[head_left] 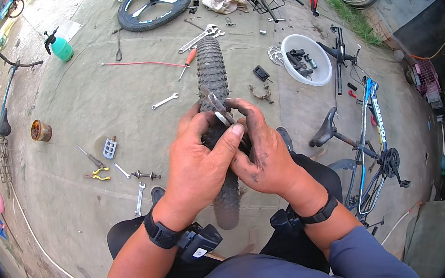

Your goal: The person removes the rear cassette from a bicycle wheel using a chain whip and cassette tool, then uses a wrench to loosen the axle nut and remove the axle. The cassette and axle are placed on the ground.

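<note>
A knobbly black bicycle tyre (pixel 210 70) stands upright between my knees, its tread facing me. My left hand (pixel 195 156) is closed on the tyre's left side, its thumb pressed in toward the middle. From the other side my right hand (pixel 266 156), its fingers blackened with grime, curls over the tyre. The two thumbs meet above the tread. Between my fingers a narrow, shiny metal tool (pixel 221 115) slants across the tyre; its exact kind is unclear, and the hands hide its lower end. Which hand bears its weight cannot be told.
Wrenches (pixel 165 101), yellow-handled pliers (pixel 98 174), a pedal (pixel 110 148) and an axle (pixel 146 175) lie left. At right are a white basin (pixel 329 63) of parts and a blue bicycle frame (pixel 377 118). A spoked wheel (pixel 155 21) lies ahead; a rusty can (pixel 41 131) stands far left.
</note>
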Demonstrator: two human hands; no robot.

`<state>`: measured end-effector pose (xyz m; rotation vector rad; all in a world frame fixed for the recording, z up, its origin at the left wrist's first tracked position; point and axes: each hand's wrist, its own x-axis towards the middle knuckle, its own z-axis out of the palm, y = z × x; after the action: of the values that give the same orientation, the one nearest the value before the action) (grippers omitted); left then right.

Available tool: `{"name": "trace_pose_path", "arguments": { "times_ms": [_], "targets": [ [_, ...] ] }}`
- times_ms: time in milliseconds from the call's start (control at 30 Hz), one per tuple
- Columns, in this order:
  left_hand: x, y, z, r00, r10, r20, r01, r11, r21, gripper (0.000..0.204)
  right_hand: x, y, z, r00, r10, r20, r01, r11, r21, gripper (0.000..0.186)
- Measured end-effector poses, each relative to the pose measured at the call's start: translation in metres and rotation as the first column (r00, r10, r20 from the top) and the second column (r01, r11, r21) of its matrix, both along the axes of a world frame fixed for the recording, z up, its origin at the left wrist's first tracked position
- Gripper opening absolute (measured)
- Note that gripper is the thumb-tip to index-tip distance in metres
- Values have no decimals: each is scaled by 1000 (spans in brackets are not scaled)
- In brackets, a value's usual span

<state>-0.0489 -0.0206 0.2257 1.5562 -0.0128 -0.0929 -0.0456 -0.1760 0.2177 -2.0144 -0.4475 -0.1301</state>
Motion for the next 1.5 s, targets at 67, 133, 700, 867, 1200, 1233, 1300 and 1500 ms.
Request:
{"name": "trace_pose_path", "arguments": {
  "times_ms": [67,133,700,867,1200,1233,1300,1500],
  "targets": [
    [0,-3,-1,1000,10,8,-9,998,-56,30,2,-7,4,991,34,-130,-29,999,38,63],
    [0,-3,-3,995,-39,91,35,998,51,31,4,-11,4,975,41,-220,-12,991,130,57],
    [-11,-12,-13,998,-42,48,50,986,-158,27,21,-27,-8,964,56,-260,58,910,411,66],
    [-11,-8,-16,987,-136,88,146,983,-114,44,29,-26,-22,937,85,-338,118,836,537,65],
    [-16,5,11,996,-60,67,72,978,-195,46,36,-40,-4,798,222,-561,105,864,492,53],
    [-14,9,20,997,1,73,20,960,-279,44,36,-40,-6,792,215,-571,117,865,488,52],
    [-5,24,35,990,123,76,-77,893,-444,41,36,-44,-8,810,201,-550,120,862,492,53],
    [18,73,-63,977,173,-124,-182,981,-65,33,34,-51,-10,783,244,-572,138,828,543,55]
  ]
}}
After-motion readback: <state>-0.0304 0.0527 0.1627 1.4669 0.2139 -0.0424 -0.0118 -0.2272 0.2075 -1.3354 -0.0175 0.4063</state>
